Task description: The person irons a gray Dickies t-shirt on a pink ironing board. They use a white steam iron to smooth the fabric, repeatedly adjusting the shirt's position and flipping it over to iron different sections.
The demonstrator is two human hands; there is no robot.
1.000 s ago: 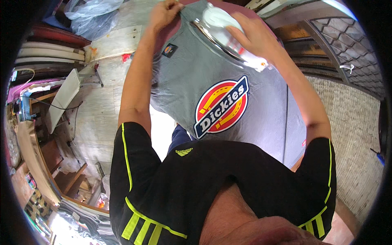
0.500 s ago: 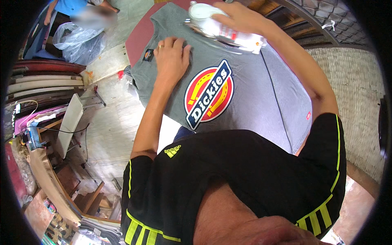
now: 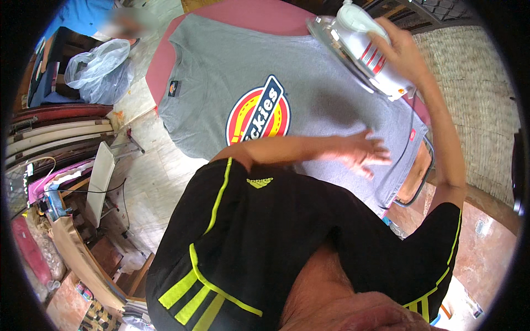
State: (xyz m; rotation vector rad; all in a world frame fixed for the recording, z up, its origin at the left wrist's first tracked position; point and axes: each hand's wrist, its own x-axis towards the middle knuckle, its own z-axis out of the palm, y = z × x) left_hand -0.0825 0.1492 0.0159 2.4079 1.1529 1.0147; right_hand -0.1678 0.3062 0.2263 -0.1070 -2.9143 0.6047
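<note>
A grey T-shirt (image 3: 221, 60) with a large round red, yellow and blue print lies over an ironing board with a dull-red cover (image 3: 243, 11). My right hand (image 3: 406, 55) grips the handle of a white clothes iron (image 3: 361, 41), which is over the shirt's far right edge. Whether its soleplate touches the cloth I cannot tell. Over the shirt's lower part, near the hem, my left hand (image 3: 361, 153) reaches across with fingers spread and holds nothing. My left forearm hides part of the print. A dark cord (image 3: 406, 140) runs from the iron's heel across the hem.
At the far left, another person in blue (image 3: 74, 16) is beside a clear plastic bag (image 3: 102, 69). Stacked boards (image 3: 61, 129) and a tilted white panel (image 3: 99, 182) stand on the left. A woven mat surface (image 3: 469, 83) lies to the right.
My right hand has carried the iron rightward, toward the shirt's hem end. My left hand has left the collar area and swung right across the print to near the hem.
</note>
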